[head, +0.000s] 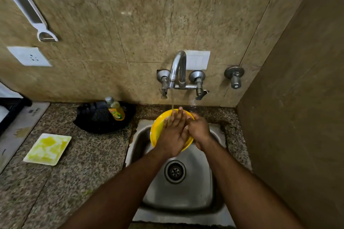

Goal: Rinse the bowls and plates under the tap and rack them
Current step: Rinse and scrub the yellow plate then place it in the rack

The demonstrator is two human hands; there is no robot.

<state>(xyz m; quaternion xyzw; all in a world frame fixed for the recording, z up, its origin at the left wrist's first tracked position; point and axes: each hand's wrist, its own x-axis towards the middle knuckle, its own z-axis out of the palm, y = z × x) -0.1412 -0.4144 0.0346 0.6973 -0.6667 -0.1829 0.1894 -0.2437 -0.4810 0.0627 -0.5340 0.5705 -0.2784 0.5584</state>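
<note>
Both of my hands are at the yellow bowl (158, 126), which I keep tilted over the sink (186, 191), directly under the tap (178, 69). The thin stream of water falls at the 12 o'clock edge of the bowl, just at my fingertips.

My left hand (173, 134) lies flat inside the bowl, fingers straight and pointing to 12 o'clock; it presses and rubs, it does not grasp. My right hand (199, 130) grasps the bowl at its rim on the 3 o'clock side, fingers curled around the edge, so this hand carries the weight.

One more dish waits: the square plate (47, 148) with yellow residue lies on the surface at about 9 o'clock from the bowl, well apart from it. My left hand is the nearer one to it, and it is also the free one, so I judge it should reach for the plate later while the right hand takes the bowl away. I see no rack clearly; something dark stands at the far left edge, but I cannot tell what it is.
</note>
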